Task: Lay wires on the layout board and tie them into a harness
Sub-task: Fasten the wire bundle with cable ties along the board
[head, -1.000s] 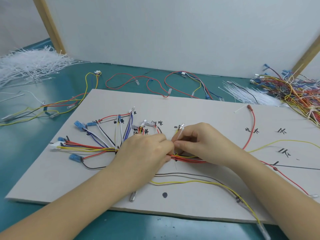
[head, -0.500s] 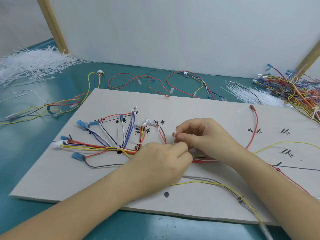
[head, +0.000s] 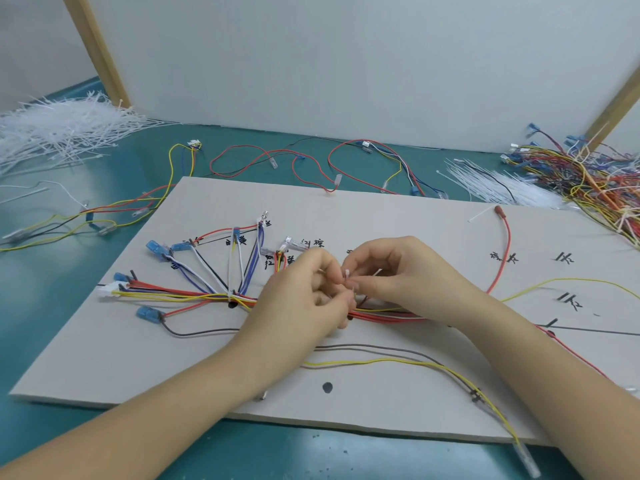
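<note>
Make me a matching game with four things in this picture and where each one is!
Things:
1. heap of white cable ties
2. tangled pile of coloured wires
3. black dot
4. right hand

Places:
A. far right of the table
B. on the layout board, near its front edge
C. far left of the table
D. over the middle of the board, pinching a white cable tie

Pairs: 1-C, 2-A, 3-B, 4-D

counter: teal | layout board: pale grey, black marks | wires: red, yellow, white, blue, black | cable ties: white
</note>
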Available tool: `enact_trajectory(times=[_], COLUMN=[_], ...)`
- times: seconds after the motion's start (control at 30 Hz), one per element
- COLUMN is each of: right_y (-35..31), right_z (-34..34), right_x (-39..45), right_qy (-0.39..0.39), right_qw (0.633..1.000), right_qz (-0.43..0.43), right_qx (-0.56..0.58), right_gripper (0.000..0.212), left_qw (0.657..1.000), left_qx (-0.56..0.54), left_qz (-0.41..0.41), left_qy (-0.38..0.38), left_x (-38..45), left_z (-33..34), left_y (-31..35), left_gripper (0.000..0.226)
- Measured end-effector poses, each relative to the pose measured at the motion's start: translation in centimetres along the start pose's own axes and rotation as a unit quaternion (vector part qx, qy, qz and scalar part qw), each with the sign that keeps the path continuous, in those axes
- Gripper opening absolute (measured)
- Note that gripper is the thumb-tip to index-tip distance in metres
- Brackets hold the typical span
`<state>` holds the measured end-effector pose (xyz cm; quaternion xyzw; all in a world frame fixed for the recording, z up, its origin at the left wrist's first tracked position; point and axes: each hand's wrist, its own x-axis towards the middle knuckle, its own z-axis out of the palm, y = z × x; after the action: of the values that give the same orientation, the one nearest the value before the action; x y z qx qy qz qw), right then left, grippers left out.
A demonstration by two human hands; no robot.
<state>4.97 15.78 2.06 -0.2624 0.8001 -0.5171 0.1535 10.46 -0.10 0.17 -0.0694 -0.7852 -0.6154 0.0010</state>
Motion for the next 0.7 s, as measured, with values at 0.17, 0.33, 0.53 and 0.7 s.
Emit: enact_trajectory(times=[0.17,0.33,0.53,0.7], right_y=[0.06,0.14,0.15,0.33], right_z=[-0.34,-0.25,-0.20,-0.14], right_x=[-0.07,-0.13,-0.19,-0.15], right_qy=[-0.013,-0.008,-0.007,0.003], right_qw=[0.999,0.999,0.999,0.999], right_qz=[0.001,-0.007,-0.011,-0.009], right_qx=[-0.034,-0.047,-0.045,-0.053], right_gripper=[0.011,0.013,0.013,0.013], left_qw=[0.997,0.997,0.998,0.998], left_qx=[-0.066,-0.070,-0.066,-0.066], left_qz=[-0.034,-0.032,-0.024,-0.023], left_qy=[0.023,0.010,0.010,0.011], left_x=[0.51,0.69,0.76,0.83], left_z=[0.04,0.00,0.00,-0.02], left_y=[-0.05,-0.31,-0.51,-0.59], left_gripper=[0.026,0.024,0.023,0.024])
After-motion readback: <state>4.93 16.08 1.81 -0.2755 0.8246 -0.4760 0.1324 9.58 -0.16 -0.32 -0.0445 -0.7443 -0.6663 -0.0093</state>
